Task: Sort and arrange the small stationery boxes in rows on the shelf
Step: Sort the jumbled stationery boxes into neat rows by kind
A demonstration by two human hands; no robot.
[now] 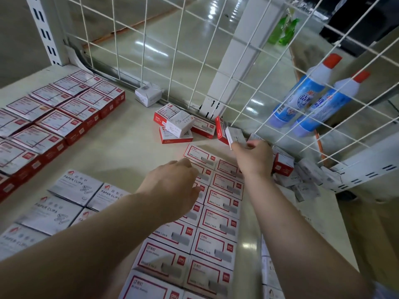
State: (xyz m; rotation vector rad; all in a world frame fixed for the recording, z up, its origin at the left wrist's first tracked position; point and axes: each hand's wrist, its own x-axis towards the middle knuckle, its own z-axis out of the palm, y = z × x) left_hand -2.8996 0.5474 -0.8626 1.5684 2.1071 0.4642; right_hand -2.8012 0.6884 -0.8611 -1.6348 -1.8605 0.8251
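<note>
My right hand point(253, 157) pinches a small white staple box point(235, 135) by its short edges, fingers curled round it, lifted just above the far end of the staple rows point(216, 203). My left hand point(174, 186) lies over the left column of those rows, fingers loosely bent and touching the box tops; it holds nothing that I can see.

The box looks like light, stiff card, probably dense for its size if full. The printed faces seem slick, so I judge a pinch across the narrow sides safest, without squeezing the lid flap.

Beyond my right fingers lies a loose heap of red and white boxes point(183, 126) still unsorted, and a lone white carton point(148, 94) sits farther off by the wire grid point(172, 50). Just right of my right fingers, more boxes point(302, 175) are tumbled into the shelf point(121, 147) corner, and one red box point(283, 165) is nearly touching my wrist. Left of my left fingers are paper clip boxes point(71, 197), and farther left red-sided boxes point(54, 117) in tidy rows. Cleaner bottles point(317, 96) hang behind the grid, out of my way. The corner clutter could snag my hand.
</note>
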